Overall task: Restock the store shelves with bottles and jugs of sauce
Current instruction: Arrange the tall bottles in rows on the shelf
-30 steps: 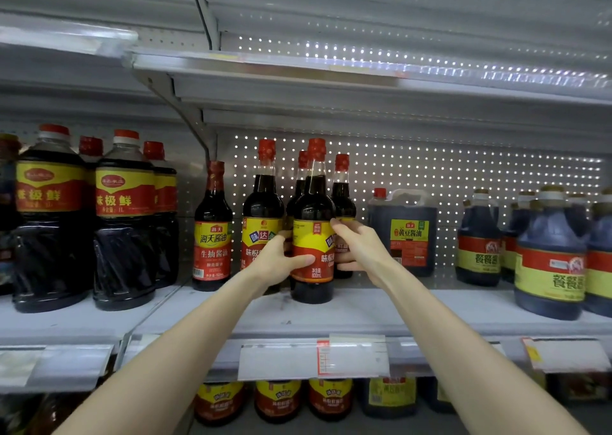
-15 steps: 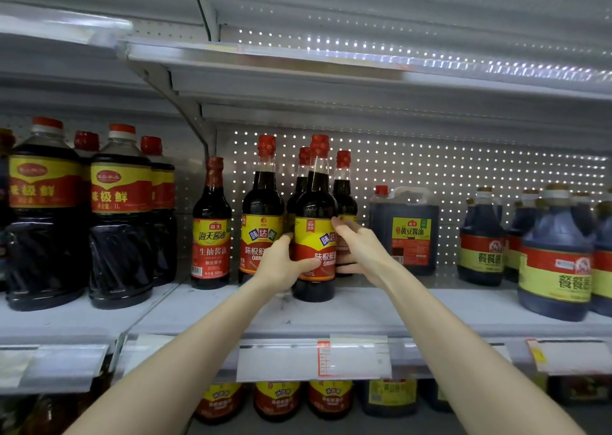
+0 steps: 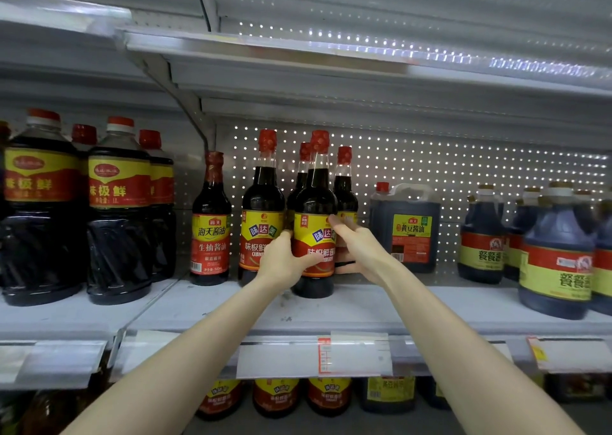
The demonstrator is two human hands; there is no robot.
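Big bottles [image 3: 119,209] read 味极鲜, and a slim bottle [image 3: 212,229] reads 海天酱油. A 味达美 bottle [image 3: 314,202] stands upright on the shelf [image 3: 364,305], with the left hand [image 3: 284,262] and right hand [image 3: 361,252] curled around its label. Beside it is a 黄豆酱油 jug [image 3: 405,229].

Bottle [image 3: 314,235] on shelf [image 3: 381,305], jug [image 3: 405,232] right, bottles [image 3: 344,199] behind

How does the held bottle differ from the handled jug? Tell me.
The bottle is tall, long-necked; the jug is squat, boxy, with a handle. The left hand and right hand hold the bottle at the front; the jug stands untouched farther back. Both have dark sauce, red caps, yellow-and-red labels.
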